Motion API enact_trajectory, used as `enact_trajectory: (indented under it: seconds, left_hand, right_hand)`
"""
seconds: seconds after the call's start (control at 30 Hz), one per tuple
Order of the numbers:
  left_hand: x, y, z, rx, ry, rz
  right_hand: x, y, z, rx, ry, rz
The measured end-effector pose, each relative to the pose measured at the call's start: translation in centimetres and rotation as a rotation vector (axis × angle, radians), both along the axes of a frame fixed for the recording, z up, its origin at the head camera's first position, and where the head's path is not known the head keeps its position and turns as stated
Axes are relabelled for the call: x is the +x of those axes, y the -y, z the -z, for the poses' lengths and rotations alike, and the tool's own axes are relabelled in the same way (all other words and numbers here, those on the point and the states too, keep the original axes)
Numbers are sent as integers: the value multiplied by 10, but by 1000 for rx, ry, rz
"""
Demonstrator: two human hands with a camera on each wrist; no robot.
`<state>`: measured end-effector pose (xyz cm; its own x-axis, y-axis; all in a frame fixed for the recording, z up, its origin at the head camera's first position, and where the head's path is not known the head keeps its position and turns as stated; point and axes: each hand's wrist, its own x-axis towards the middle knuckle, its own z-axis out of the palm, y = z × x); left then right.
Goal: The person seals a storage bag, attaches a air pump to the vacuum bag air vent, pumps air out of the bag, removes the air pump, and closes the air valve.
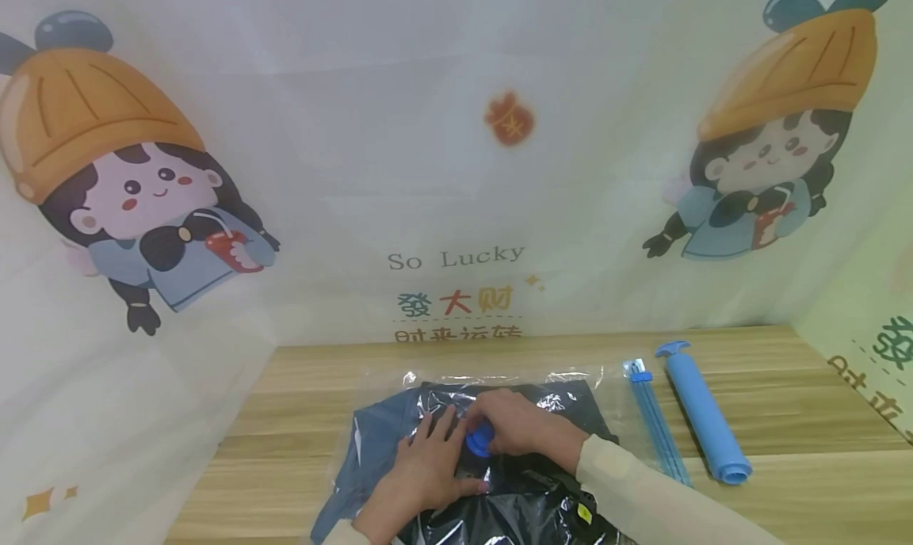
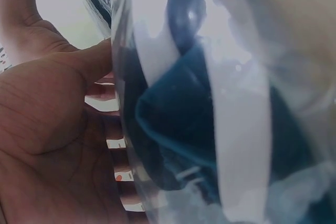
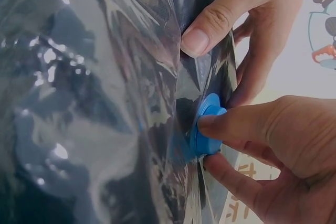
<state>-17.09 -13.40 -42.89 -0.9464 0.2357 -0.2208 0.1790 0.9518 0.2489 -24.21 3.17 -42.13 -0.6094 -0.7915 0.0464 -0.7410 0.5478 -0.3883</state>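
Note:
A clear plastic vacuum storage bag (image 1: 499,521) with dark and blue folded clothing (image 1: 385,430) inside lies on the table. On its upper face sits a round blue valve cap (image 1: 479,440). My right hand (image 1: 519,424) pinches this cap between thumb and fingers, as the right wrist view shows with the blue cap (image 3: 210,132) at the fingertips. Just left of the cap, my left hand (image 1: 428,467) rests on the plastic with its fingers spread and fairly straight. In the left wrist view, the left palm (image 2: 47,114) faces the bag's wrinkled film.
To the right lies a blue hand pump (image 1: 706,418) with a T-shaped handle. Between it and the bag is a narrow bundle of blue strips (image 1: 658,426) with a clip near its top. A printed cloth (image 1: 342,173) hangs behind the wooden table (image 1: 299,386).

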Motion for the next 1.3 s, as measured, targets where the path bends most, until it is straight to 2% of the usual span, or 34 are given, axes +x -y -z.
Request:
enact_trajectory:
  seconds: [0.37, 0.47, 0.57, 0.63, 0.73, 0.93, 1.1, 1.3]
  left_hand:
    - [2, 1, 0, 11, -26, 12]
    - [3, 1, 1, 17, -34, 12]
    - [3, 1, 2, 13, -40, 15]
    - [3, 1, 2, 5, -37, 14]
    - [2, 1, 1, -9, -31, 13]
    - [1, 0, 1, -18, -11, 12]
    - [2, -1, 1, -10, -15, 17]
    - [3, 0, 2, -8, -40, 17]
  right_hand:
    - [-2, -4, 2, -54, 50, -38]
    - [-4, -6, 2, -77, 111, -46]
    - [-5, -7, 1, -115, 202, -21]
    - [-5, -7, 1, -140, 224, 12]
    - [-5, -7, 3, -163, 210, 82]
    - [0, -4, 11, -103, 179, 241]
    - [2, 0, 15, -45, 118, 267]
    - [3, 3, 16, -23, 66, 254]
